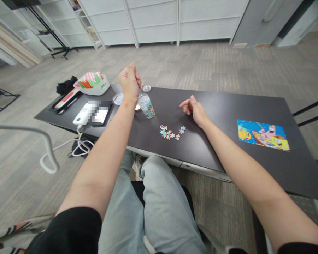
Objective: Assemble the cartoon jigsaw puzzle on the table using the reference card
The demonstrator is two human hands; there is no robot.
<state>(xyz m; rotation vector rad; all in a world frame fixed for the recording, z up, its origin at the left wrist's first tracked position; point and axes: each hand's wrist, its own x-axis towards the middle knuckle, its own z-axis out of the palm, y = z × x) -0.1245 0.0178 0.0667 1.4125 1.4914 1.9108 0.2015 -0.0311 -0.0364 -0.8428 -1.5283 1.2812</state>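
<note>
My left hand is raised over the far edge of the dark table, its fingers curled closed. Whatever they may hold is hidden from this side. Just right of that wrist stands a clear can with a colourful printed label. A round clear lid lies behind the can. My right hand hovers low over the table, fingers partly stretched out and apart, with nothing visible in them. Between me and the hands lies a loose cluster of small jigsaw pieces. To the right, a bright cartoon picture sheet rests flat.
Another clear-topped container stands left of my left forearm. Further left are a white power bank with a cable, a dark tablet-like device, and a white basket of wrapped items. White cabinets line the back.
</note>
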